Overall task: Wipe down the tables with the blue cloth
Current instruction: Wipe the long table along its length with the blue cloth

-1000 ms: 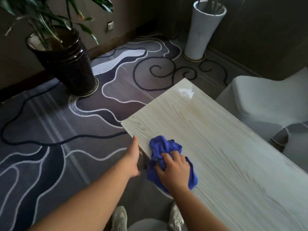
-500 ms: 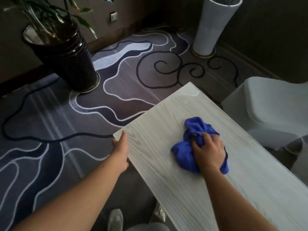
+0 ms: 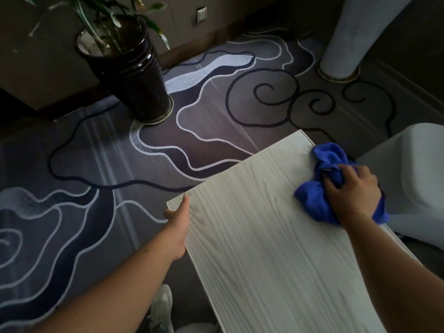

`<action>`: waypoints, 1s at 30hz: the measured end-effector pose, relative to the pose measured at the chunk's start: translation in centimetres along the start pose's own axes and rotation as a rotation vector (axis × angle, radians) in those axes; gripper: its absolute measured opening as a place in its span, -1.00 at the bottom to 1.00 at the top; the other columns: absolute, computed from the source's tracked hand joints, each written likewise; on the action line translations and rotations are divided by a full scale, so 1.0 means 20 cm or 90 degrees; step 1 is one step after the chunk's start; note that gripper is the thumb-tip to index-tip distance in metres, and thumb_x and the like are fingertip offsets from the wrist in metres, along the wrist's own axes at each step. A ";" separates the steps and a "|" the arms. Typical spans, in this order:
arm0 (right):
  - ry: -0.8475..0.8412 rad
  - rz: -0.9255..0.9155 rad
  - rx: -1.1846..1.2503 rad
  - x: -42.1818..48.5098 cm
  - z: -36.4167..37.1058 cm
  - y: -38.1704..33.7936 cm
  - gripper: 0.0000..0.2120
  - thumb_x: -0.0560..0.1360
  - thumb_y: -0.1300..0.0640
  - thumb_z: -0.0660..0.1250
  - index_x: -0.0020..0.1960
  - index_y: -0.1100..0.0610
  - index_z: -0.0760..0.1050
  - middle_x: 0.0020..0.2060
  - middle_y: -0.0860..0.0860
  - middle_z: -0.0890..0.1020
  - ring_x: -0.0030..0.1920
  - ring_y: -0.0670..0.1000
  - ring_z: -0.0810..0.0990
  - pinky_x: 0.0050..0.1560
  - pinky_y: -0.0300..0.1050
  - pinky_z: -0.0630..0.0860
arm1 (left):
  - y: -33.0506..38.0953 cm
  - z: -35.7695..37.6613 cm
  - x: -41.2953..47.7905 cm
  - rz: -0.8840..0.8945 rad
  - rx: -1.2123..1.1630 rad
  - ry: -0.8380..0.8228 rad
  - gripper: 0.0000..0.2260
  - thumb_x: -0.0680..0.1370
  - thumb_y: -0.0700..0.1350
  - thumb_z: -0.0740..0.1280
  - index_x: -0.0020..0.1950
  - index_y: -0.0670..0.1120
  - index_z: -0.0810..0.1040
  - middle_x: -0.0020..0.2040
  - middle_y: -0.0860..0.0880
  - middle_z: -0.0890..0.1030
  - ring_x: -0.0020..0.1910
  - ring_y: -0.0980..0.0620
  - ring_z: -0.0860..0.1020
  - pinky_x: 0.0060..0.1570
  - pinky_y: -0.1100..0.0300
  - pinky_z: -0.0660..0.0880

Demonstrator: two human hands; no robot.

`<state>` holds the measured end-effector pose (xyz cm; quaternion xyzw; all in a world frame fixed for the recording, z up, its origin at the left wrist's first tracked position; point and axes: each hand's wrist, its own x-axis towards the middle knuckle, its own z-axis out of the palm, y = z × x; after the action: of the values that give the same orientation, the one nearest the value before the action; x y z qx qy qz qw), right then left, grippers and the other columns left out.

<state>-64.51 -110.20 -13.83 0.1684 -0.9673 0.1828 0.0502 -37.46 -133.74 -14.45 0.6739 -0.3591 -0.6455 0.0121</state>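
One pale wood-grain table (image 3: 264, 248) carries one bunched blue cloth (image 3: 319, 188), which lies at the far right edge near the far corner. The right hand (image 3: 353, 191) presses down on the cloth with its fingers curled into the folds, grasping it. The left hand (image 3: 179, 222) clasps the table's left corner, thumb on top. Two planters stand on the patterned carpet (image 3: 72, 200): one dark ribbed pot (image 3: 134, 75) and one tall white vase (image 3: 355, 37). One white chair (image 3: 418, 179) stands just beside the table.
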 end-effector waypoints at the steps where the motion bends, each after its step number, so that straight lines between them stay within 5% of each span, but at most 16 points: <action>1: -0.008 -0.024 0.003 -0.03 0.01 -0.06 -0.65 0.38 -0.03 0.41 0.07 0.16 0.58 0.00 0.26 0.56 -0.03 0.34 0.51 -0.10 0.13 0.46 | 0.01 0.00 -0.01 -0.003 -0.004 -0.012 -0.24 0.45 0.37 0.18 0.54 0.10 0.01 0.52 -0.16 0.25 0.44 -0.25 0.32 0.35 -0.32 0.28; 6: -0.138 -0.256 0.058 -0.41 0.14 -0.60 -0.73 0.32 -0.12 0.35 -0.10 0.04 0.59 -0.16 0.10 0.58 -0.18 0.22 0.55 -0.19 0.04 0.46 | 0.04 -0.05 -0.07 -0.047 -0.016 -0.145 -0.24 0.44 0.44 0.07 0.52 0.04 0.16 0.44 -0.15 0.40 0.33 -0.23 0.46 0.27 -0.30 0.40; 11: -0.172 -0.305 0.074 -0.83 0.19 -0.98 -0.74 0.25 -0.15 0.38 -0.17 0.00 0.57 -0.25 0.01 0.55 -0.30 0.13 0.51 -0.30 -0.09 0.35 | 0.07 -0.13 -0.16 -0.005 -0.081 -0.237 -0.30 0.52 0.38 -0.10 0.26 -0.08 0.54 0.21 -0.24 0.60 0.10 -0.17 0.59 0.16 -0.07 0.50; 16: -0.193 -0.270 0.052 -1.09 0.19 -1.19 -0.77 0.26 -0.17 0.35 -0.18 -0.06 0.57 -0.27 -0.04 0.53 -0.32 0.08 0.46 -0.31 -0.10 0.38 | 0.16 -0.28 -0.18 -0.010 0.035 -0.218 -0.32 0.52 0.38 -0.05 0.19 -0.11 0.55 -0.03 -0.22 0.65 -0.09 -0.15 0.61 -0.16 0.07 0.53; 25: -0.167 -0.167 0.027 -1.01 0.20 -1.22 -0.77 0.22 -0.15 0.38 -0.21 -0.05 0.57 -0.28 -0.04 0.55 -0.33 0.09 0.51 -0.35 -0.08 0.42 | 0.23 -0.30 -0.10 -0.027 0.141 -0.276 -0.41 0.57 0.29 -0.01 0.31 -0.10 0.49 0.19 -0.22 0.61 0.13 -0.18 0.59 0.08 -0.02 0.55; 27: -0.142 -0.108 0.017 -0.89 0.22 -1.19 -0.75 0.20 -0.14 0.40 -0.22 -0.02 0.58 -0.28 0.00 0.56 -0.32 0.14 0.53 -0.36 -0.03 0.45 | 0.25 -0.27 -0.05 -0.033 0.138 -0.268 -0.44 0.57 0.28 0.01 0.24 -0.08 0.55 0.12 -0.19 0.65 0.02 -0.15 0.63 -0.13 0.06 0.57; 30: -0.110 -0.058 0.011 -0.64 0.24 -1.07 -0.77 0.21 -0.09 0.46 -0.21 0.01 0.60 -0.26 0.06 0.58 -0.28 0.19 0.55 -0.30 0.01 0.48 | 0.25 -0.23 0.04 -0.054 0.135 -0.244 -0.46 0.57 0.28 0.03 -0.07 -0.08 0.63 -0.25 -0.09 0.73 -0.35 -0.05 0.67 -0.46 0.23 0.50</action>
<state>-45.40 -126.89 -13.17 0.2276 -0.9578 0.1736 -0.0265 -35.95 -139.96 -12.00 0.5508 -0.3924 -0.7202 -0.1544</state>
